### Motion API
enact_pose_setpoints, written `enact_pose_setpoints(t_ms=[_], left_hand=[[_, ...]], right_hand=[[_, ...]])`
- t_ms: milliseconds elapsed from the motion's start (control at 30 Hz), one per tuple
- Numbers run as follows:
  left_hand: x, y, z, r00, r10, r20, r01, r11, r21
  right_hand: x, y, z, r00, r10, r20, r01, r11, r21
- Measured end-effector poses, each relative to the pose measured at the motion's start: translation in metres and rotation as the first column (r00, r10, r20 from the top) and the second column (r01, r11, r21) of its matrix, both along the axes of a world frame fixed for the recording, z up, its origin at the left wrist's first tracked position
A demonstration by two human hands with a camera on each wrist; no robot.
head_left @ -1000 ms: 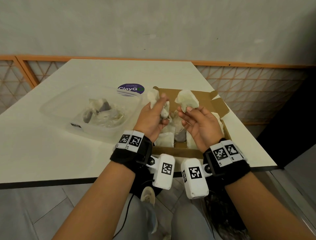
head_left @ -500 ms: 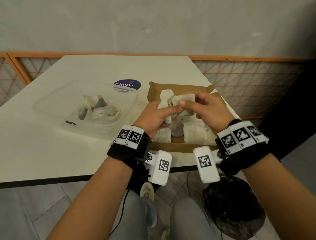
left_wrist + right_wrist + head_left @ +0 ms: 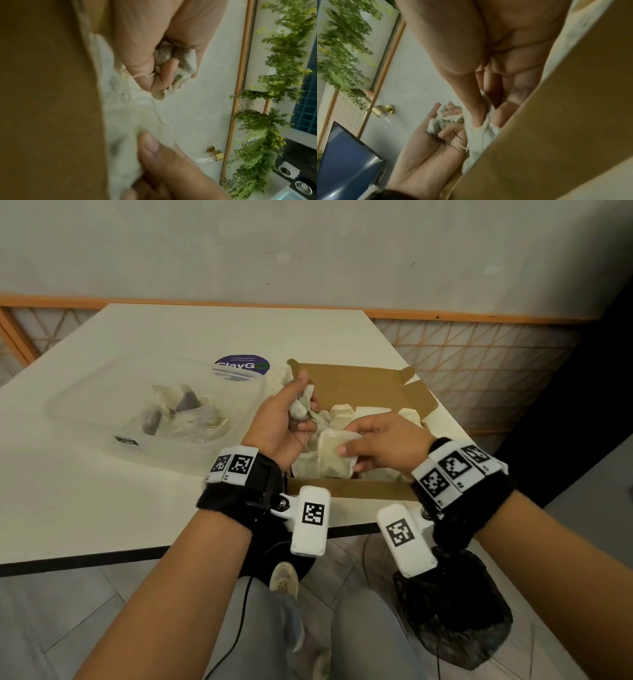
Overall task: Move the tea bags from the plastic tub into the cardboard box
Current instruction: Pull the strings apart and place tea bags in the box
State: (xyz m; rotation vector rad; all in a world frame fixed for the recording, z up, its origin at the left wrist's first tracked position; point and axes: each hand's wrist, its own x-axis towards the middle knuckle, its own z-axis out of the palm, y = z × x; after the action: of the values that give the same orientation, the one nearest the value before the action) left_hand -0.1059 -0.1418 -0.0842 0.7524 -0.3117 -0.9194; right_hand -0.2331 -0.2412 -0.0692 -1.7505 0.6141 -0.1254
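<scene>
An open cardboard box (image 3: 370, 388) sits on the white table with several pale tea bags (image 3: 346, 414) lying inside. Over its left side my left hand (image 3: 294, 412) grips a crumpled bunch of tea bags (image 3: 301, 407), also seen as a wad (image 3: 171, 63) in its curled fingers with a string hanging out. My right hand (image 3: 356, 448) pinches a flat tea bag (image 3: 334, 453) low over the box's near left corner. The clear plastic tub (image 3: 102, 398) stands to the left and holds several tea bags (image 3: 181, 412).
A purple round sticker (image 3: 243, 365) lies on the table behind the tub. The table's front edge (image 3: 85, 561) runs just below my wrists. An orange lattice railing (image 3: 479, 364) stands past the table's right side. A dark bag (image 3: 455, 618) sits on the floor.
My right hand has drawn one tea bag away from the bunch and lowered it toward the near side of the box. My left hand has lifted slightly, still gripping its bunch.
</scene>
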Motion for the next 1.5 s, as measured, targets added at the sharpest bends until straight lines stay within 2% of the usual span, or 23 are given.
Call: enact_pose_setpoints(t_ms=[100,233,333,467,567,700,900,967,1033,1100,1200,1367,1500], left_hand=[[0.000,0.002,0.003,0.999,-0.024,-0.042,0.023,0.999,-0.023],[-0.001,0.005,0.006,0.998,-0.044,-0.041,0.043,0.999,-0.019],[0.002,0.006,0.013,0.994,-0.059,-0.094,0.054,0.997,-0.060],[0.009,0.003,0.019,0.977,-0.078,-0.197,0.056,0.992,-0.116],[0.012,0.001,0.006,0.959,-0.071,-0.275,0.040,0.992,-0.119],[0.016,0.002,-0.009,0.931,-0.069,-0.359,0.005,0.984,-0.176],[0.015,0.002,-0.007,0.942,-0.061,-0.330,0.028,0.994,-0.102],[0.013,0.002,-0.005,0.954,-0.048,-0.295,0.031,0.998,-0.062],[0.012,0.002,-0.004,0.965,-0.045,-0.258,0.034,0.998,-0.047],[0.012,0.002,-0.005,0.967,-0.052,-0.250,0.042,0.998,-0.046],[0.011,0.002,-0.004,0.964,-0.111,-0.240,0.099,0.993,-0.063],[0.007,0.006,0.001,0.965,-0.177,-0.193,0.161,0.982,-0.097],[0.009,0.004,-0.002,0.974,-0.182,-0.135,0.181,0.983,-0.024]], right_hand=[[0.016,0.011,-0.005,0.997,0.063,-0.054,-0.060,0.997,0.053],[0.028,0.021,-0.011,0.995,0.061,-0.083,-0.064,0.998,-0.028],[0.025,0.020,-0.004,0.997,0.036,-0.069,-0.050,0.974,-0.219],[0.007,0.014,0.009,0.997,-0.061,0.038,0.072,0.891,-0.449],[-0.012,0.020,0.005,0.998,0.058,0.037,-0.029,0.834,-0.550],[-0.024,0.029,-0.014,0.962,0.253,-0.106,-0.265,0.756,-0.599],[-0.013,0.033,-0.022,0.925,0.358,-0.126,-0.343,0.649,-0.678],[-0.012,0.029,-0.020,0.943,0.316,-0.103,-0.303,0.691,-0.656],[-0.009,0.023,-0.011,0.982,0.189,0.024,-0.142,0.810,-0.569],[-0.002,0.018,-0.001,0.985,0.040,0.166,0.037,0.899,-0.437],[0.018,0.015,0.007,0.972,-0.074,0.223,0.158,0.907,-0.390],[0.045,0.013,0.007,0.983,-0.088,0.164,0.143,0.921,-0.363],[0.049,0.010,0.006,0.981,-0.085,0.177,0.147,0.917,-0.370]])
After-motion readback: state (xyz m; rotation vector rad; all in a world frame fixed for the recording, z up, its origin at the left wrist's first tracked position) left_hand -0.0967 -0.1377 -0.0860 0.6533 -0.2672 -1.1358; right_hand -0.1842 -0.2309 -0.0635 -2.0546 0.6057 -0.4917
